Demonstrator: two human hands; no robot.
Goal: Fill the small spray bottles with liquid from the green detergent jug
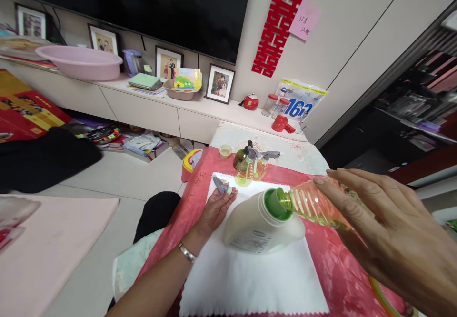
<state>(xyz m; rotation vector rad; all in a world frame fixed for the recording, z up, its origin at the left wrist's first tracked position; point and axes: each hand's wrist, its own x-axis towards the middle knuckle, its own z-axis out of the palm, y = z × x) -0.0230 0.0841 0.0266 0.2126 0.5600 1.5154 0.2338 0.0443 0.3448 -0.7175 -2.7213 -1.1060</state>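
My right hand (392, 222) grips a clear ribbed plastic bottle (309, 200) with a yellow-green tint, tilted so its neck rests at the green mouth (274, 205) of a large whitish jug (246, 222). Whether liquid is flowing cannot be made out. My left hand (214, 210) pinches a grey spray nozzle (220, 183) beside the jug. The jug stands on a white scallop-edged cloth (246, 283). Behind it are a yellow-green spray bottle (244, 173), an orange-tinted one (261, 170) and a darker green one (239, 159), close together.
A small pale green cap (225, 151) lies on the red tablecloth (203, 169). Along the wall, a low cabinet (139, 110) holds a pink basin (82, 62), framed photos, red-lidded jars (270, 104) and a plastic bag (300, 100). A yellow-and-red stool (188, 164) stands left of the table.
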